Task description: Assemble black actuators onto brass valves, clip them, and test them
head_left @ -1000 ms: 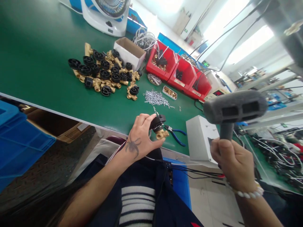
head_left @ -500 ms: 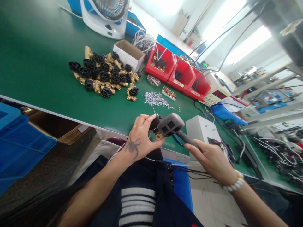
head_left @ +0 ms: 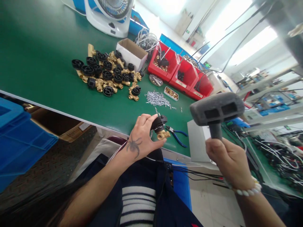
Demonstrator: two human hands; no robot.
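Observation:
Near the front edge of the green table, my left hand grips a brass valve with a black knob; its brass body shows between thumb and fingers. A thin metal pin sticks up at the top of the knob. My right hand is wrapped round the handle of a grey mallet, raised to the right and apart from the valve. Pliers with blue handles lie on the table just right of the valve. Beyond my left hand is a pile of small metal clips.
Several brass valves with black knobs lie heaped at the back left, beside a white box. Red bins, a small tray of brass parts and a white fan stand behind. A grey metal box is at the right.
My right hand has lifted the mallet off the valve, up and to the right. The valve and the pliers behind it now show. My left hand has stayed nearly still.

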